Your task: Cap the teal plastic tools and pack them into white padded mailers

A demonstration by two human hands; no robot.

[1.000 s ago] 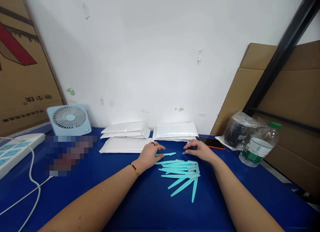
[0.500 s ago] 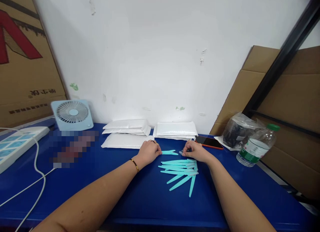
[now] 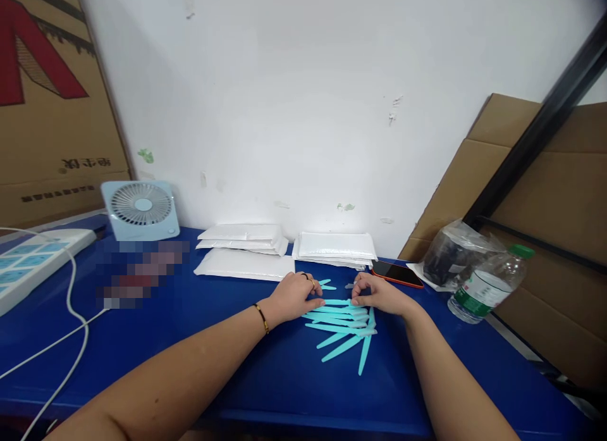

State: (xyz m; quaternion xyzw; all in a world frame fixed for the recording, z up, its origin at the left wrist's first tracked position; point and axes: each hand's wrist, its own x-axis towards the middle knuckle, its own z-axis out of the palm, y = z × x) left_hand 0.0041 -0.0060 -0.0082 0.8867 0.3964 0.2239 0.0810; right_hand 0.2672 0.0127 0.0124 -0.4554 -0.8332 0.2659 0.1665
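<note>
A heap of several thin turquoise plastic sticks (image 3: 342, 330) lies on the blue table (image 3: 199, 340). My left hand (image 3: 294, 295), with rings and a gold bracelet, rests fingers-down on the left end of the top sticks. My right hand (image 3: 379, 295) is curled, its fingertips pinching the right end of a stick at the top of the heap. One or two more sticks (image 3: 325, 283) lie just beyond my left hand.
White padded envelopes (image 3: 244, 251) and a second pile (image 3: 334, 247) sit near the wall. A phone (image 3: 397, 273), a plastic bag (image 3: 453, 251) and a water bottle (image 3: 488, 283) are to the right. A small fan (image 3: 141, 209), a power strip (image 3: 33, 264) and its cable (image 3: 71, 327) are on the left.
Both hands came back from the far single stick onto the top of the heap. The camera tilted a little, shifting the scene down and right.
</note>
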